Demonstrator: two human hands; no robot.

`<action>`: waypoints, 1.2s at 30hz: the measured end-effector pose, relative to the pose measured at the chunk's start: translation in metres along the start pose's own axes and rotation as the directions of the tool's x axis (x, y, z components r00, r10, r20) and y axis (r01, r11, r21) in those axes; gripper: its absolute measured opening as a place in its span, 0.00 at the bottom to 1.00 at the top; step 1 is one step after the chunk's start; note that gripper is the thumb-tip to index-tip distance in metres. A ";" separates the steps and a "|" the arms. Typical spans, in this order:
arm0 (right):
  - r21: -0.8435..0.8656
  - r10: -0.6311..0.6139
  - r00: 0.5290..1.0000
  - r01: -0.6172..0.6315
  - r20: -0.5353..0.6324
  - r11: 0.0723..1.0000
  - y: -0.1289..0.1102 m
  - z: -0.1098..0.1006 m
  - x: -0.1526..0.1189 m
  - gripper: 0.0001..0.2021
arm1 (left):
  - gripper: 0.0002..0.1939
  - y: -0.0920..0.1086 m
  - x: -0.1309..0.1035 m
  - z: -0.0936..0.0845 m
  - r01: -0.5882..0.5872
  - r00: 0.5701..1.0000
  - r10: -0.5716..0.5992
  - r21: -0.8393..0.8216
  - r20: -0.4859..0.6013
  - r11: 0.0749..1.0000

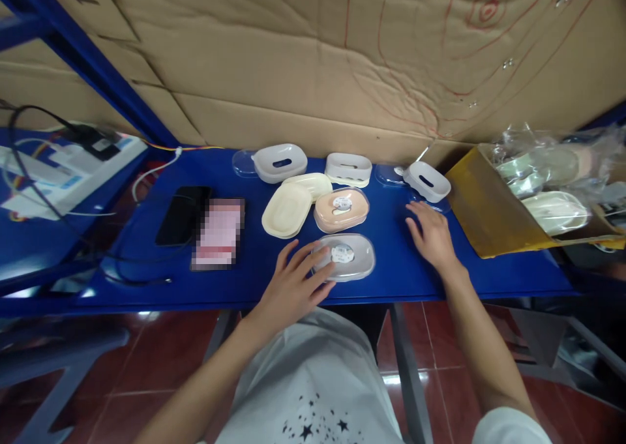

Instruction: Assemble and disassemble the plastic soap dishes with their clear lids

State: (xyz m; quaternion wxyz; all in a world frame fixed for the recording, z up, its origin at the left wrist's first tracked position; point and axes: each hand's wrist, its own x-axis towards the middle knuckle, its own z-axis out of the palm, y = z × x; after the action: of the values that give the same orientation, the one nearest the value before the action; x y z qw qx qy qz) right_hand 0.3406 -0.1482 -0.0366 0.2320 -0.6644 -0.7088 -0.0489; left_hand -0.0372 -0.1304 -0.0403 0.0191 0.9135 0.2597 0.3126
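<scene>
My left hand [299, 281] has its fingers spread, with the fingertips over the left side of a grey oval box [359, 258] under a clear lid with a round label. Above it sits a peach box [349, 216] with a clear lid and label. Two cream trays [286, 210] overlap to its left. My right hand [432, 232] rests with fingers apart on the blue table, holding nothing. Just beyond its fingertips is a slotted grey-white box [428, 180]. Two more slotted pieces stand at the back, one at left [281, 163], one in the middle [348, 167].
A cardboard box [482, 203] with plastic-wrapped pieces stands at the right. Phones, one dark [180, 216] and one with a pink screen [218, 233], lie left. A power strip [73, 177] with cables is farther left. Cardboard [274, 59] lines the back.
</scene>
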 end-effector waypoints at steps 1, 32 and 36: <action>-0.033 0.043 0.999 -0.043 -0.021 0.999 0.014 0.000 0.005 0.23 | 0.12 0.001 0.001 0.001 0.014 1.000 -0.014 0.003 -0.002 1.000; 0.246 -0.062 0.950 0.142 -0.307 0.959 -0.130 -0.003 -0.130 0.31 | 0.05 -0.052 0.011 -0.010 0.491 0.869 -0.495 0.087 0.022 0.867; 0.433 -0.177 0.959 0.260 -0.223 0.863 -0.167 0.011 -0.126 0.32 | 0.04 -0.038 -0.022 -0.035 0.459 0.885 -0.462 0.066 0.054 0.886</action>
State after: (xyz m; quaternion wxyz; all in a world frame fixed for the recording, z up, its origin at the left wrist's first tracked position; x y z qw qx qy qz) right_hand 0.1775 -0.2788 -0.0564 0.4365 -0.4991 -0.7478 0.0348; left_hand -0.0896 -0.1132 -0.0324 0.0781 0.8360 0.4762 0.2612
